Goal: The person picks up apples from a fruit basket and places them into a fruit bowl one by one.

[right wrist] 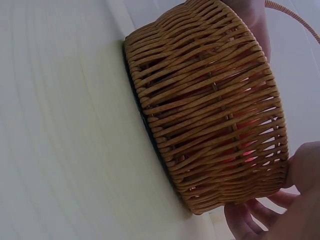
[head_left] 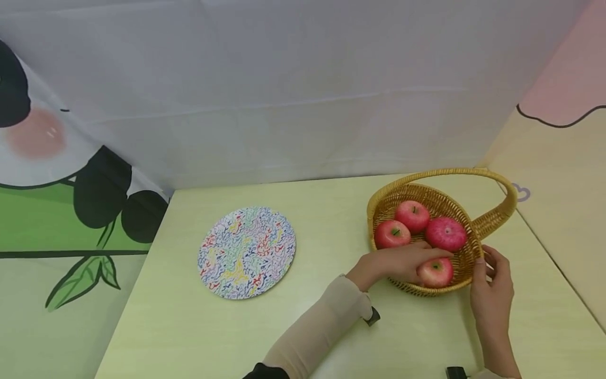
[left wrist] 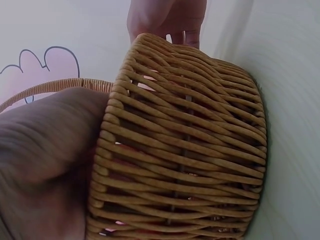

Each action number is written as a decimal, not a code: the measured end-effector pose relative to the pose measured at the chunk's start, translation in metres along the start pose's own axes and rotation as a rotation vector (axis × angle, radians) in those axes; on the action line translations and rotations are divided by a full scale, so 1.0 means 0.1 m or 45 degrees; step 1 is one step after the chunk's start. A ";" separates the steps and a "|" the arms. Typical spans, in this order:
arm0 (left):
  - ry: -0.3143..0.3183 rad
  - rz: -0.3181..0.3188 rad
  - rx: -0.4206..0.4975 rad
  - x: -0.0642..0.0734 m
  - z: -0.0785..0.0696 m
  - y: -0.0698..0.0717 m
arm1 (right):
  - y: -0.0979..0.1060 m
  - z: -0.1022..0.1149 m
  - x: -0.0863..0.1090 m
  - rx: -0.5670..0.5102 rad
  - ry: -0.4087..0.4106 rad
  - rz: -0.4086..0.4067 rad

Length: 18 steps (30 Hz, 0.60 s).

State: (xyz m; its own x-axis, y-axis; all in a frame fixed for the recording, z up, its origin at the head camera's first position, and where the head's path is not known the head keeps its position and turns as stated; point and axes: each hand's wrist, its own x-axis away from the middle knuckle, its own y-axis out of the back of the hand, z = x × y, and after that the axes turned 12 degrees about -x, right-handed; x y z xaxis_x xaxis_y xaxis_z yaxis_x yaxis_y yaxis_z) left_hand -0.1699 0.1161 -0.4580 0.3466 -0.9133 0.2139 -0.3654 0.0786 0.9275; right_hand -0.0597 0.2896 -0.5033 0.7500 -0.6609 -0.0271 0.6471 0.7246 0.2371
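Observation:
A woven wicker basket (head_left: 466, 271) with a tall arched handle stands at the right of the table. My left hand (head_left: 402, 261) reaches over its near-left rim and grips a pink-red apple (head_left: 436, 272) at the front, fingers behind it. Two more apples, a left one (head_left: 392, 234) and a back one (head_left: 412, 216), lie beside a deep-pink round fruit (head_left: 446, 233) of unclear kind. With thumb and curled fingers, my right hand (head_left: 492, 289) holds the basket's right rim. In the left wrist view the basket wall (left wrist: 185, 145) hides the left fingertips.
A round, flat plate-like disc (head_left: 247, 252) with multicoloured squiggles lies left of the basket on the pale yellow-green table (head_left: 189, 337). Behind the table hangs a white cloth (head_left: 303, 105). A cream and pink wall (head_left: 558, 184) borders the right side, close to the basket handle.

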 end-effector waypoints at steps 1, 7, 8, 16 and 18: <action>0.001 0.001 0.007 0.00 0.00 0.00 | 0.00 0.00 0.00 -0.004 0.000 -0.002; -0.004 -0.006 0.016 0.00 -0.02 -0.01 | -0.01 -0.01 0.01 -0.012 0.012 -0.009; -0.005 -0.007 0.010 0.01 -0.02 -0.01 | -0.01 -0.01 0.01 -0.009 0.013 -0.006; 0.014 -0.045 0.019 0.00 -0.01 -0.01 | -0.02 0.00 0.01 -0.013 0.014 -0.007; 0.018 -0.059 0.019 0.00 -0.01 -0.02 | -0.02 -0.01 0.01 -0.011 0.012 -0.010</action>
State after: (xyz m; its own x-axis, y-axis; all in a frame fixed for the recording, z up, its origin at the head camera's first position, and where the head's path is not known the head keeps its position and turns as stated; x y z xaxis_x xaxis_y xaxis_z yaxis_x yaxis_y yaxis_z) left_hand -0.1680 0.1162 -0.4592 0.3755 -0.9102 0.1749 -0.3612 0.0302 0.9320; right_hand -0.0596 0.2878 -0.5044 0.7460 -0.6648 -0.0381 0.6542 0.7210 0.2284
